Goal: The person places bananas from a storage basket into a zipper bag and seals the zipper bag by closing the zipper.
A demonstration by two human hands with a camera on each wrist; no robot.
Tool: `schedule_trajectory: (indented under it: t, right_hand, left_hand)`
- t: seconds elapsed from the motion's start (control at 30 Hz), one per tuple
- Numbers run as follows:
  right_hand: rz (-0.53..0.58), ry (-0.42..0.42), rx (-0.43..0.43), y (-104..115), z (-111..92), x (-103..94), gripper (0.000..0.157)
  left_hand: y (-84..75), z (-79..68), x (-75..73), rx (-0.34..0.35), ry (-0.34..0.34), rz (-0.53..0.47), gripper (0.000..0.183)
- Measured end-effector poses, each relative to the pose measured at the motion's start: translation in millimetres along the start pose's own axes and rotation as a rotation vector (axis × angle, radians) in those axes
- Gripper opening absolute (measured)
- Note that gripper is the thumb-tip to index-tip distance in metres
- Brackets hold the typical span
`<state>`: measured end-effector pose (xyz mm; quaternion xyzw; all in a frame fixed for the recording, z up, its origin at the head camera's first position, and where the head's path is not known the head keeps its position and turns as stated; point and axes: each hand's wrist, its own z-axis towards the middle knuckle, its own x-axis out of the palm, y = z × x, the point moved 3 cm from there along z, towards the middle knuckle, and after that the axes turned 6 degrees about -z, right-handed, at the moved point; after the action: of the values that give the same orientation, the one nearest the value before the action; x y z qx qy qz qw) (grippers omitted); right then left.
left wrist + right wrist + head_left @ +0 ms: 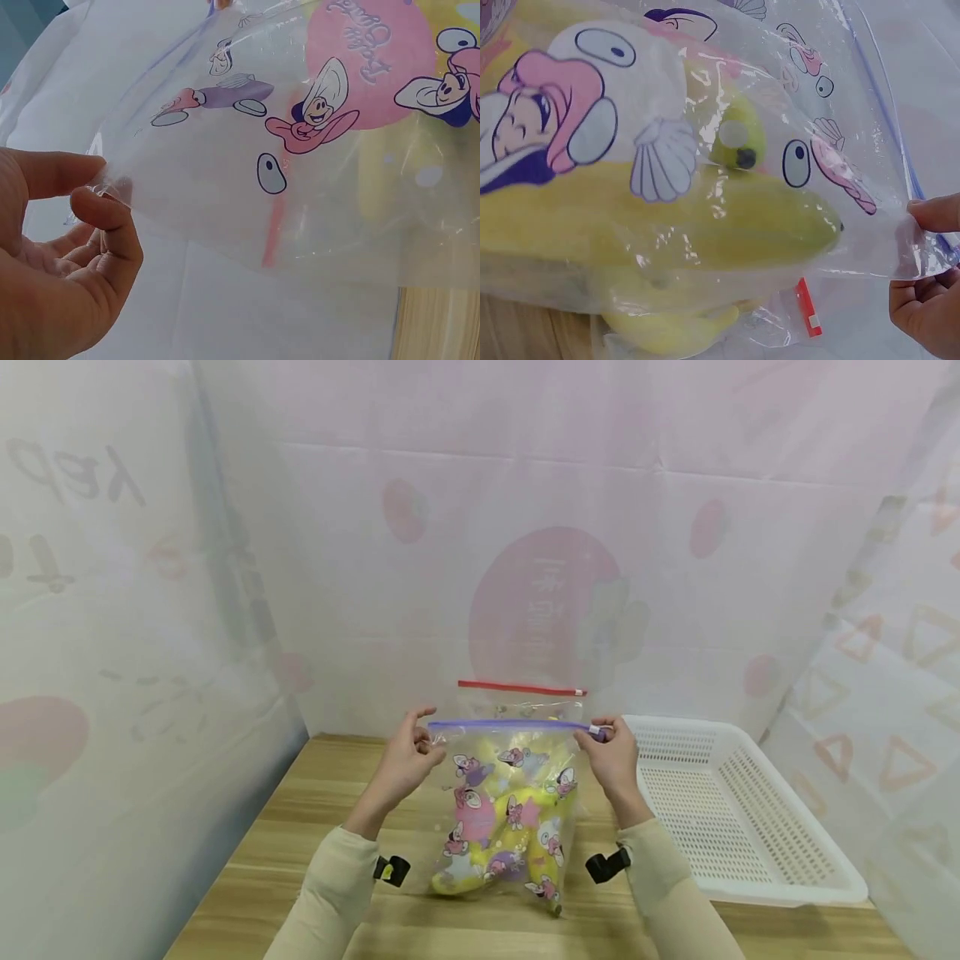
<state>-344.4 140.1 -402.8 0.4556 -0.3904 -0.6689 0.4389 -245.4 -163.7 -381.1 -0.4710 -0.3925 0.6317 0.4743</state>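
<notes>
A clear zip bag [468, 747] with a purple slider strip and printed cartoon figures is held upright over the table. Yellow bananas [727, 217] show through its plastic. My left hand [405, 760] pinches the bag's upper left edge between thumb and index finger. At the upper right corner, close to the white slider [594, 729], my right hand [615, 760] pinches the plastic. Behind it is a second clear bag with a red zip strip [521, 687]; a yellow banana [667, 330] shows in it in the right wrist view.
A white perforated plastic basket [806, 814] stands at the right on the wood-grain table [300, 827]. Pale printed curtains [360, 593] enclose the table at the back and both sides.
</notes>
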Motion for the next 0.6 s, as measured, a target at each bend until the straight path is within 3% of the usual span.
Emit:
schedule_trajectory:
  t: [0.17, 0.33, 0.5, 0.6]
  right_hand:
    - [0.095, 0.005, -0.019, 12.0, -1.9, -4.3, 0.035]
    - [0.178, 0.103, 0.011, 12.6, -8.9, -4.0, 0.031]
    - [0.214, 0.172, 0.02, 11.9, -14.1, -0.9, 0.026]
    - [0.232, 0.168, 0.004, 12.9, -15.4, 1.2, 0.025]
  left_hand:
    - [-2.2, -2.3, 0.0, -0.017, -0.006, 0.039, 0.04]
    - [-0.5, 3.5, -4.3, -0.005, -0.126, 0.192, 0.015]
    - [1.7, 10.9, -7.2, -0.035, -0.209, 0.367, 0.029]
    - [-2.9, 11.4, -2.5, 0.011, -0.256, 0.557, 0.047]
